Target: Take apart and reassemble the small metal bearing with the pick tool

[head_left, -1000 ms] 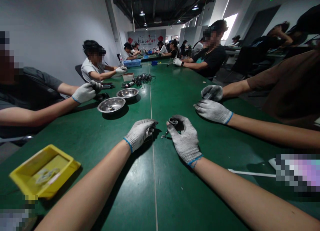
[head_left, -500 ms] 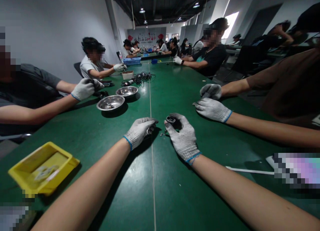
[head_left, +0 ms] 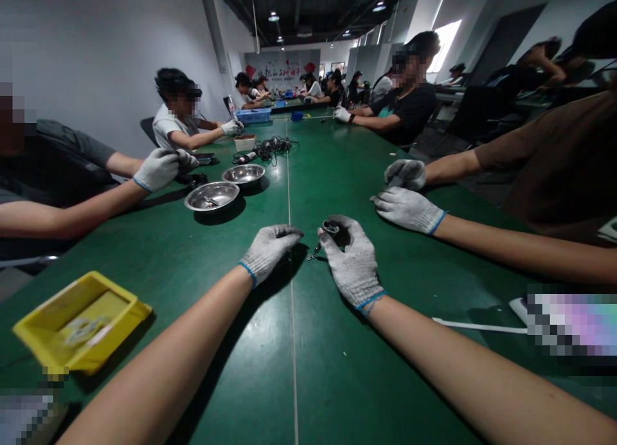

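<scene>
My left hand (head_left: 270, 251), in a white knitted glove with a blue cuff, hovers just above the table left of the centre line. Its fingers are pressed together, and whatever they may hold is hidden. Opposite it, my right hand (head_left: 354, 262), gloved alike, grips a small round black part (head_left: 330, 227) with a shiny rim between thumb and fingers. Its open end faces up. Between the hands, several tiny metal rings (head_left: 311, 257) lie on the green table (head_left: 250, 381). A small dark piece (head_left: 317, 248) shows beside my right thumb, too small to name.
A yellow bin (head_left: 89, 326) with pale pieces is at the left. Two steel bowls (head_left: 212, 197) stand farther forward, near tangled black cables (head_left: 274, 149). At the right, a co-worker's gloved hands (head_left: 409, 210) rest close to mine. A white cable (head_left: 477, 327) leads to a blurred-out device.
My left hand's fingers, curled before, now look straighter and pressed together. The small dark piece shows more clearly beside my right thumb. My right hand keeps its grip on the round part.
</scene>
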Action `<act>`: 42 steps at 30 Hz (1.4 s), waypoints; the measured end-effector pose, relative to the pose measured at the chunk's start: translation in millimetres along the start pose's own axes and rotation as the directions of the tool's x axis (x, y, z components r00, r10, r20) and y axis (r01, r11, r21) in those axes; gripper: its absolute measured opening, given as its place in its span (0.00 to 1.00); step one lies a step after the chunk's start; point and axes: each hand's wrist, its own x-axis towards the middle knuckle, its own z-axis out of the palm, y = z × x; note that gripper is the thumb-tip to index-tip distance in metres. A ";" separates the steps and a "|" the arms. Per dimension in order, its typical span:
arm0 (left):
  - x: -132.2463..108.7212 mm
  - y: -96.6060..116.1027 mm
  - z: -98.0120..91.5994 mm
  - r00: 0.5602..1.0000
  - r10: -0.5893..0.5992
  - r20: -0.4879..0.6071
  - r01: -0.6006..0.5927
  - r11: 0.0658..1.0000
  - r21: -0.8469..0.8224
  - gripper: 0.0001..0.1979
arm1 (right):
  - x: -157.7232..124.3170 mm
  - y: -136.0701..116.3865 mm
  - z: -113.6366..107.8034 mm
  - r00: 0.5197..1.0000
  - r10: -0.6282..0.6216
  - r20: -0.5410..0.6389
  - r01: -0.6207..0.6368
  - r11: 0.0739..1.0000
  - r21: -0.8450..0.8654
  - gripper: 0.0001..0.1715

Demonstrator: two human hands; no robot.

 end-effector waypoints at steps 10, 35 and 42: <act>0.6 1.8 -0.1 1.000 0.004 0.008 -0.004 1.000 0.000 0.16 | -0.2 -1.3 1.4 1.000 -0.003 0.004 0.003 1.000 0.016 0.18; -1.5 6.9 2.0 0.999 -0.032 0.003 0.032 0.999 -0.043 0.17 | -1.7 -2.7 0.9 0.999 -0.002 0.049 0.000 0.999 0.047 0.17; -2.4 7.4 1.5 0.999 -0.040 0.002 0.040 0.998 -0.054 0.18 | -1.6 -2.4 1.6 0.999 0.005 0.053 -0.008 0.999 0.054 0.17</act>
